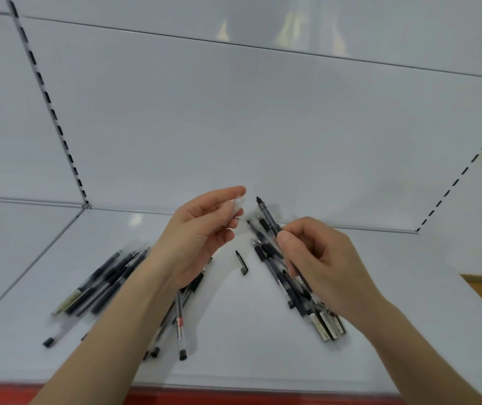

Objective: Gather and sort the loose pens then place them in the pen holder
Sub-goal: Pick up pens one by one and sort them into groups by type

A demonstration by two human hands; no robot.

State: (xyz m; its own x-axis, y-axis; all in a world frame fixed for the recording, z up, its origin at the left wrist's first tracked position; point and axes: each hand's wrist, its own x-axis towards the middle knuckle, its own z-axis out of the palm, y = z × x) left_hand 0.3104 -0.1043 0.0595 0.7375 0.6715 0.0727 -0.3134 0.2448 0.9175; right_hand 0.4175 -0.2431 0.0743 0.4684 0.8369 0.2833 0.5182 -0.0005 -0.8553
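The pen point(267, 216), right of centre, is probably light, stiff and slick: the right hand point(321, 258) is pinching it mid-barrel, a sound hold. The left hand point(196, 238) is pinching a clear cap point(238, 203). Other pens point(108, 279) are lying lower on the shelf point(248, 346).

White shelf point(248, 331), slotted upright point(47, 95), red front edge point(204, 399)

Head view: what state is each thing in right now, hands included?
Left hand: pinches a small clear piece, raised.
Right hand: holds a black pen, tilted, one end up.
Small black cap: loose on the white shelf, between piles.
Left pen pile: lying scattered.
Right pen pile: lying roughly parallel.
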